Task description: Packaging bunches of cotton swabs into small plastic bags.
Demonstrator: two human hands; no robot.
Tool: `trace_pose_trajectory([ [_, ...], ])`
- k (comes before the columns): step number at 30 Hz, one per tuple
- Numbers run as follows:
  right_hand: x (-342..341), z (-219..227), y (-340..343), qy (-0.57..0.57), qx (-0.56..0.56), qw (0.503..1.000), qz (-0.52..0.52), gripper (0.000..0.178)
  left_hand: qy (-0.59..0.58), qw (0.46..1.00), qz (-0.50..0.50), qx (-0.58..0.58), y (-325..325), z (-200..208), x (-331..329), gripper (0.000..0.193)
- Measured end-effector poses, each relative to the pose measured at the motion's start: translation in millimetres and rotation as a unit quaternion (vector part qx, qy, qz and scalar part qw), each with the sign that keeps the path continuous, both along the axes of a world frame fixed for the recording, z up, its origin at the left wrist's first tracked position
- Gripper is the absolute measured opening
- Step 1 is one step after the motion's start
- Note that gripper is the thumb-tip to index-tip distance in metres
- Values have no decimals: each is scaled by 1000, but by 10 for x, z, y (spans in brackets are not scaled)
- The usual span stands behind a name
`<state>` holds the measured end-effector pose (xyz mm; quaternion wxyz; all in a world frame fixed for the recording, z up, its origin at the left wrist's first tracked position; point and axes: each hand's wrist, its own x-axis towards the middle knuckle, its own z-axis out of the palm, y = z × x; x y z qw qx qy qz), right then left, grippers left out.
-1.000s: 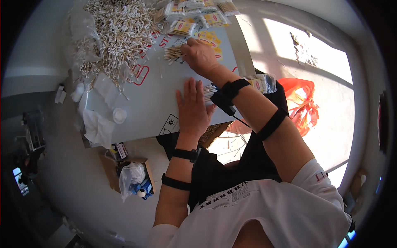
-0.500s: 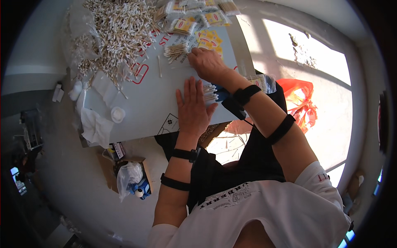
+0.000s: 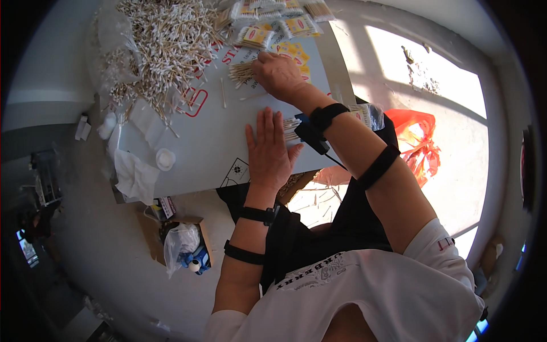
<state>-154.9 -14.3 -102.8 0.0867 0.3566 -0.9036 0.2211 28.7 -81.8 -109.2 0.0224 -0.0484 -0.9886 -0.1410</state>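
On the grey board-topped table [image 3: 196, 154], my left hand [image 3: 269, 147] lies flat with its fingers stretched out. Against its right side is a row of cotton swabs [image 3: 290, 129], partly covered by the hand and the right wrist's strap. My right hand [image 3: 279, 75] is curled, fingertips down at the right end of a small loose pile of cotton swabs [image 3: 241, 74]. What those fingertips pinch is hidden beneath the hand. One single swab [image 3: 223, 93] lies left of the pile, another [image 3: 253, 97] just below it. Yellow-and-white cards [image 3: 293, 52] are fanned out beyond my right hand.
A big heap of cotton swabs [image 3: 162, 45] fills the far left. Filled packets [image 3: 255, 37] lie along the far edge. White tissue [image 3: 135, 174] and a round white pad [image 3: 165, 159] sit at near left. An open carton [image 3: 205, 228] and a red bag [image 3: 419, 142] are on the floor.
My right hand has shifted slightly away from me and left, over the end of the swab pile. A single swab now shows below it. My left hand stays flat in place.
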Motion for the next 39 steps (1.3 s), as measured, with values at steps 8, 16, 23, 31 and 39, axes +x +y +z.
trace_pose_trajectory([
  [8, 102, -18, 175, -2, 21, 998, 64, 10, 17, 1000, -6, -3, -20, -27, 8, 80],
  [16, 297, -3, 308, 4, -55, 993, 105, 11, 14, 1000, 4, -14, 18, -25, 4, 81],
  [23, 479, 22, 693, -76, -53, 986, 139, 4, 26, 999, 4, -34, 8, -25, 30, 77],
  [31, 1082, -37, 678, -303, -429, 848, -74, 30, 151, 956, 40, 248, -205, -46, -158, 64],
  [39, 1201, -138, 620, -236, -429, 858, -153, 27, 113, 983, 15, 146, -330, 137, -510, 23],
])
